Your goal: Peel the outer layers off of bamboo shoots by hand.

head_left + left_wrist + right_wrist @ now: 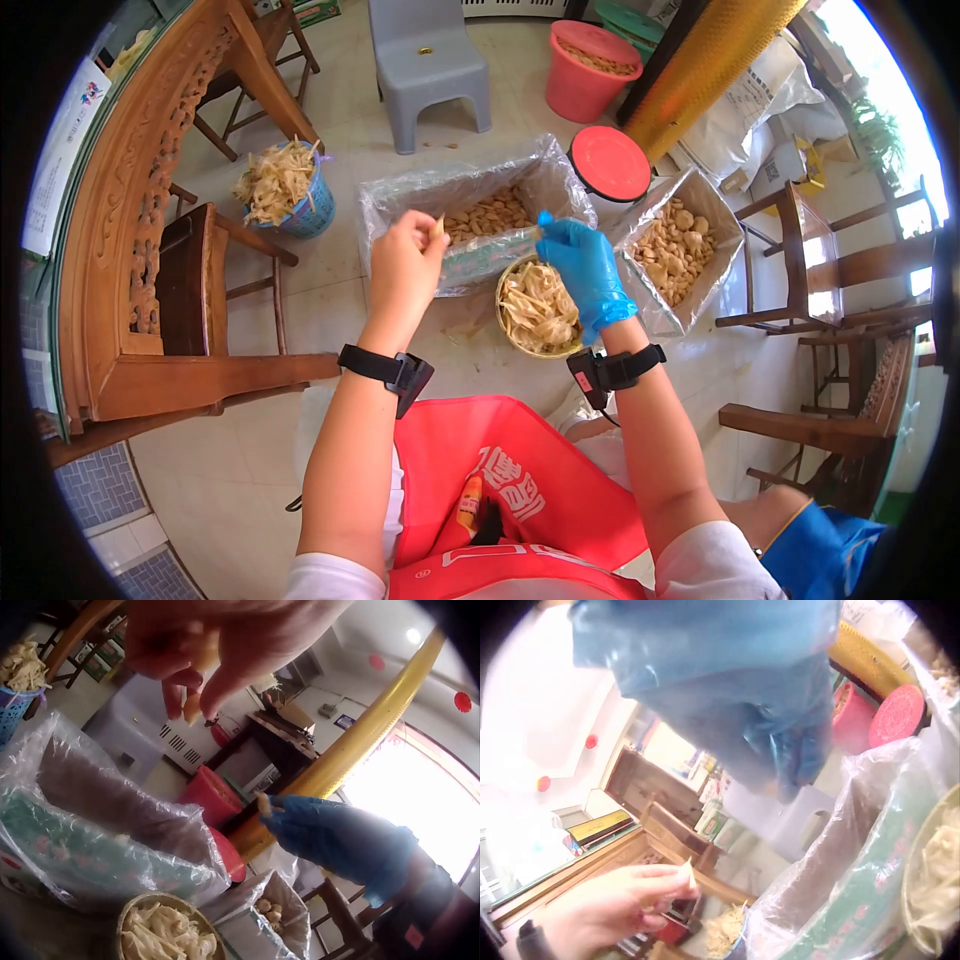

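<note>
My bare left hand point(408, 262) pinches a small pale-yellow piece point(193, 709) between thumb and fingertips, above the near left part of a plastic-lined box point(385, 205). Tan pieces point(490, 215) lie on that box's bottom. To the right, my right hand point(585, 270), in a blue disposable glove, pinches another small pale bit point(263, 804) at its fingertips. Below the gloved hand stands a round bowl point(548, 352) heaped with pale, limp strips point(538, 300). A second plastic-lined box point(650, 305) right of the glove holds tan chunks point(680, 250).
At left is a blue basket point(315, 215) piled with pale strips. A red-lidded tub point(610, 163), pink bucket point(578, 95) and grey plastic chair point(425, 60) stand beyond the boxes. Wooden furniture point(215, 375) flanks the left; a wooden chair point(805, 260) stands right.
</note>
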A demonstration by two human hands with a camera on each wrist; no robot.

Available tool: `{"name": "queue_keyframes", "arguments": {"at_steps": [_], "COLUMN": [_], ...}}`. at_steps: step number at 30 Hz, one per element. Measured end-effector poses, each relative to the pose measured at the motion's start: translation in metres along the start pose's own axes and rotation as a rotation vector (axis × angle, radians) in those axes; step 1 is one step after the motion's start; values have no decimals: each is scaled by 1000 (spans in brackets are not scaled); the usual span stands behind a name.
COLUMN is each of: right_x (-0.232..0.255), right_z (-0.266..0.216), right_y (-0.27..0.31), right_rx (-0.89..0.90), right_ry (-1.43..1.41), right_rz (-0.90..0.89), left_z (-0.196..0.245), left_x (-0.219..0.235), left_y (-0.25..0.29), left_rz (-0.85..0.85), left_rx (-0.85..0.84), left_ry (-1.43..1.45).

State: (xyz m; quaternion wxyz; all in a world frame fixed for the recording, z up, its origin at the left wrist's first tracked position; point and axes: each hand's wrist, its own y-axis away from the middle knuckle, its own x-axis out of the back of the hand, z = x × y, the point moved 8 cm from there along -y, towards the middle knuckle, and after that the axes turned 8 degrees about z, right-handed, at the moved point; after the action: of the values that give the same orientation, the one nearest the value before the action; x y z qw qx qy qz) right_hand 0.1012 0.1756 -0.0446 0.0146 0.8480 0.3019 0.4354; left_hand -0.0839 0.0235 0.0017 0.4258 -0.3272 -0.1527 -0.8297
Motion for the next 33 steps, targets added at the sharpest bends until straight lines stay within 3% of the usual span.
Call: {"name": "queue_keyframes", "arguments": {"at_steps": [2,3,4,9,11,13,15,18,21,24,33], "right_x": [12,14,12,10,13,16,13,8,0,-4,-2], "right_z": [-26,-37,-40,-41,-41,-41,-46,-62,-72,-79,-63], "right_y": [0,2,0,-2,-3,-3,-1,10,17,25,17], "right_rx": [177,171,170,178,196,214,192,211,282,277,188], "right_ry": [-723,-845,-846,-956,-923,-889,-879,-933,-966,-899,-833], "right_rz": [179,143,143,178,180,183,70,-25,-67,-162,-118], "left_z": [-1,1,4,-9,-16,-24,-23,-6,12,30,31], "left_x": [4,14,25,29,16,3,-8,-22,-38,-35,-39], "left_y": [-8,-13,-14,-19,-16,-18,-16,-7,0,10,11], "left_rz": [20,141,262,242,108,25,-61,-143,-308,-318,-293], "left_rx": [14,-44,-102,82,229,264,297,211,45,-33,-131], "left_ry": [85,199,313,482,586,752,917,939,759,657,503]}}
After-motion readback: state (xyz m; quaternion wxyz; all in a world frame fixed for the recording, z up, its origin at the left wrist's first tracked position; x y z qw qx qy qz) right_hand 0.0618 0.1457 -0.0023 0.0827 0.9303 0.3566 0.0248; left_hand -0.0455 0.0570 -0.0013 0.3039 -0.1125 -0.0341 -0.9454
